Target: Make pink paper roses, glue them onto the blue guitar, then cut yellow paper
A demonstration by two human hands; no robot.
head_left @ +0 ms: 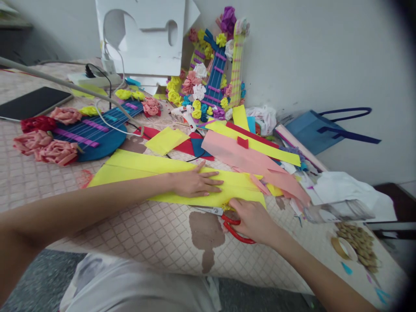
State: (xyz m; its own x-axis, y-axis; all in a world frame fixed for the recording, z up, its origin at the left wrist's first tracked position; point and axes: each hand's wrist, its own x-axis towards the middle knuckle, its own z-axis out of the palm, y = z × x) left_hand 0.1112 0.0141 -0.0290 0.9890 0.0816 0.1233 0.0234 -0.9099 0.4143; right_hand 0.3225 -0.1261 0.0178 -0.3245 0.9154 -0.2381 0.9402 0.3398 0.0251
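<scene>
A long folded yellow paper sheet lies across the quilted table cover. My left hand presses flat on top of it, fingers spread toward the right. My right hand sits at the sheet's near edge and touches red-handled scissors; its fingers reach the handles, and the metal blades point left along the paper's edge. Whether the scissors are fully gripped is unclear.
Pink, yellow and red paper strips pile up behind the sheet. A blue paper guitar with pink flowers lies at the left, a second flowered guitar leans on the wall, a glue gun and a tablet lie nearby.
</scene>
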